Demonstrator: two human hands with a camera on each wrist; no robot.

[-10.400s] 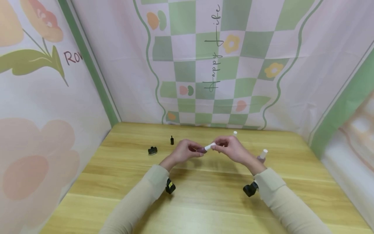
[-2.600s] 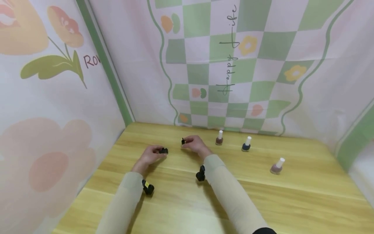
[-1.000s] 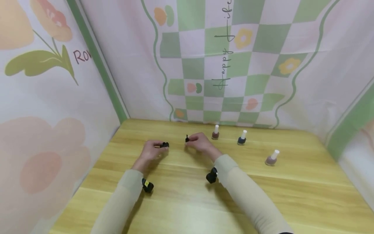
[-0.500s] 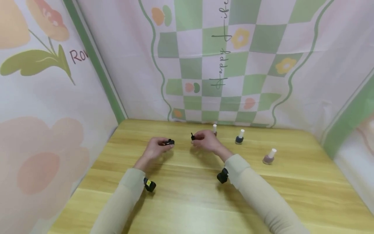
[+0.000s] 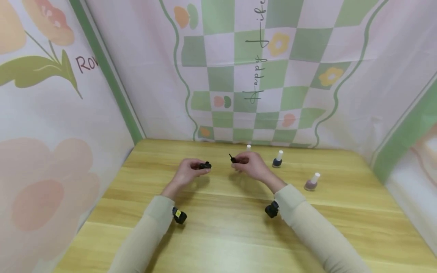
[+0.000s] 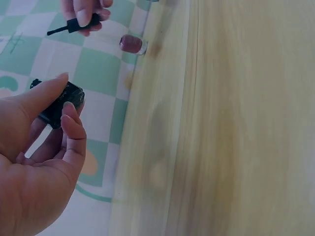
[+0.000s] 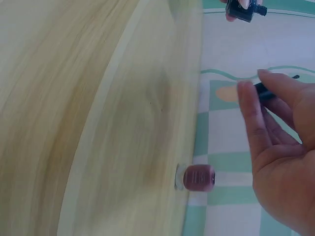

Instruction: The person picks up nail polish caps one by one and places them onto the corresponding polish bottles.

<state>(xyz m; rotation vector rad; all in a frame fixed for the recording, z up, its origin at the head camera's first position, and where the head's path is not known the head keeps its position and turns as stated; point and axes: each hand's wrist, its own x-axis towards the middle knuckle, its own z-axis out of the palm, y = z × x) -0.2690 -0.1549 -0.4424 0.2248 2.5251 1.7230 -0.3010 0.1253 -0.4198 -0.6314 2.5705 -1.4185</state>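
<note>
My left hand [image 5: 186, 173] grips a small black nail polish bottle [image 5: 205, 165] between thumb and fingers. In the left wrist view the bottle [image 6: 60, 105] is uncapped and tilted on its side. My right hand [image 5: 253, 165] pinches a black nail polish cap [image 5: 233, 160], its thin brush pointing up and left. Brush cap and bottle are apart, both held above the table. The right wrist view has the cap [image 7: 264, 91] partly hidden by the fingers, with the bottle [image 7: 240, 11] at the top edge.
Behind the right hand stands a brownish-mauve polish bottle [image 7: 199, 178], only its white cap [image 5: 249, 147] showing in the head view. A navy bottle [image 5: 277, 162] and a pale mauve bottle [image 5: 310, 184] stand to the right on the wooden table [image 5: 218, 235]. Patterned cloth [image 5: 218, 79] hangs behind.
Earlier, both hands held a white-capped mauve polish bottle while the black bottle and brush cap stood on the table. Now they hold those black pieces, lifted and shifted rightward, the brush tipping left.
</note>
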